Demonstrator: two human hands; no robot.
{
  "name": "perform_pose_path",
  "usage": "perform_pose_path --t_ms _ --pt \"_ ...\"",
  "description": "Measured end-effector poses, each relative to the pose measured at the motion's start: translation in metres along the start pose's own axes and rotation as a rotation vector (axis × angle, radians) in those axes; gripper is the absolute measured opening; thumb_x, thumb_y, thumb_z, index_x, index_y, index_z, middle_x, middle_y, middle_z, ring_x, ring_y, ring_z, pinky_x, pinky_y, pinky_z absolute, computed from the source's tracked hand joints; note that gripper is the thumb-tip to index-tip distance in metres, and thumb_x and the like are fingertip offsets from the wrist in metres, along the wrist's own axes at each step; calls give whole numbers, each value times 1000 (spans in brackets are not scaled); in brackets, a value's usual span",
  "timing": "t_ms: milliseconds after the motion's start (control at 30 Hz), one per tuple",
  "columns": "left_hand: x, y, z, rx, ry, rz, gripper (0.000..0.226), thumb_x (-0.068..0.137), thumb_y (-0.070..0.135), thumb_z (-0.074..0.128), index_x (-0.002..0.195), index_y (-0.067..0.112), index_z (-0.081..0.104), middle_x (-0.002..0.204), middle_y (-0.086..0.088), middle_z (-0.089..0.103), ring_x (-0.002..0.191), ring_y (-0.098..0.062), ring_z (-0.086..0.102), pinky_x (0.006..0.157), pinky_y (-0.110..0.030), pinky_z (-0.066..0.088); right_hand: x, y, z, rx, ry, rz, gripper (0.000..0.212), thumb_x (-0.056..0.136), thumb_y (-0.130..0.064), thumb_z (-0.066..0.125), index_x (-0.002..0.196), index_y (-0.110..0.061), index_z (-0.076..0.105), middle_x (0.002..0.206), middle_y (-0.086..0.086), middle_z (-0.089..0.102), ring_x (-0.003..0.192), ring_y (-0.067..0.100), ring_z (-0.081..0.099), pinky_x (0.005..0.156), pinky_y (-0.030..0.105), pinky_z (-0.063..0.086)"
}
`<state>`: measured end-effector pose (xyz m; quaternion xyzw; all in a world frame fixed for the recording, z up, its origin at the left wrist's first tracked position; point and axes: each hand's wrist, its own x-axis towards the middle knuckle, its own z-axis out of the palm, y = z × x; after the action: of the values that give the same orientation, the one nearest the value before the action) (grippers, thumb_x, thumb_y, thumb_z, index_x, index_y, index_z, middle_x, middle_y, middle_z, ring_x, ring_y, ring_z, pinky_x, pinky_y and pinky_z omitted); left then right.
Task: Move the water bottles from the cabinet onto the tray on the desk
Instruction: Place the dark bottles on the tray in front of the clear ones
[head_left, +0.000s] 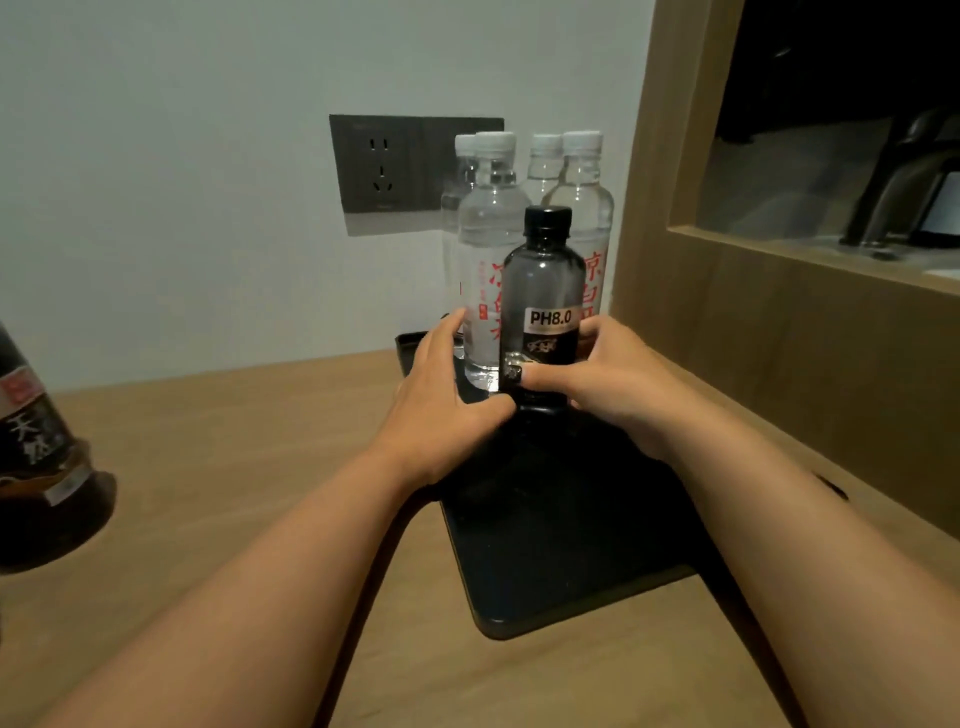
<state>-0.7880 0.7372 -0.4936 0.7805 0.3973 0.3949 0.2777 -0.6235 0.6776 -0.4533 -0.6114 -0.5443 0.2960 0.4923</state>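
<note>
A dark plastic bottle with a black cap and PH8.0 label is stood upright on the flat black tray, just in front of 4 clear white-capped water bottles. Its base is pinched by the right hand, apparently to square it up. The left hand is laid alongside, fingers straight, steadying.

Dark wall plate with two sockets, mounted on pale wall behind the tabletop. Dark-labelled bottle with red-and-white markings, at left frame edge, partly cut off, resting on a dark round base. Wooden panel at right with recessed opening; dark kettle-like vessel inside, blurred.
</note>
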Motion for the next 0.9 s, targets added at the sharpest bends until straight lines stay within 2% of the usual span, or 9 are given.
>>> perform_pose_path --t_ms 67,133,267,333,500,633,700,800,900 --pt "-1 -1 1 -14 -10 -28 103 62 45 65 151 34 14 157 7 25 139 -11 32 113 -37 32 -1 3 5 -33 24 -1 53 72 -22 84 114 -19 52 110 -5 63 95 6 60 74 22 47" --pt "-1 -1 0 -32 -27 -39 106 61 49 66 151 36 13 156 8 28 138 -12 36 112 -44 36 -1 5 9 -86 53 -13 69 72 -25 84 129 -18 45 123 -2 57 108 12 56 87 27 47" --pt "-1 -2 -1 -40 -48 -32 103 68 46 70 152 37 12 156 9 28 134 -10 41 109 -41 39 -2 8 9 -104 47 -24 77 72 -24 83 137 -19 42 134 -1 55 122 17 52 104 39 44" --pt "-1 -1 -2 -40 -50 -29 102 69 42 70 153 35 11 156 8 27 133 -9 41 108 -36 39 -3 9 8 -105 30 -23 75 74 -24 82 137 -20 43 135 0 55 124 18 51 105 42 44" --pt "-2 -2 -1 -57 -47 -46 104 70 39 71 153 34 9 157 6 26 134 -10 40 109 -38 39 -2 11 8 -116 33 -25 75 71 -23 83 135 -20 45 133 -1 55 123 17 51 105 41 43" --pt "-3 2 -2 -93 18 -47 110 78 29 76 155 25 -3 158 3 24 139 -6 26 107 -23 24 0 14 9 -130 49 -21 77 69 -25 85 134 -20 46 132 -1 55 122 19 52 105 43 44" --pt "-5 6 -4 -76 66 -44 110 79 26 75 155 22 -5 159 1 22 142 -7 21 105 -21 19 -1 14 10 -141 53 -29 76 70 -26 85 134 -19 45 134 0 55 124 19 51 106 43 44" --pt "-14 10 -7 -41 119 -48 108 77 27 73 155 23 -2 160 -1 18 146 -14 17 109 -24 19 -3 13 12 -179 58 -36 77 71 -28 84 137 -18 44 136 1 54 125 20 51 106 44 43" --pt "-27 16 -9 45 150 -42 105 77 29 71 155 23 0 162 -1 11 148 -18 7 118 -37 16 -8 13 10 -228 39 -14 87 70 -33 84 141 -15 38 138 3 53 127 21 51 106 43 43"
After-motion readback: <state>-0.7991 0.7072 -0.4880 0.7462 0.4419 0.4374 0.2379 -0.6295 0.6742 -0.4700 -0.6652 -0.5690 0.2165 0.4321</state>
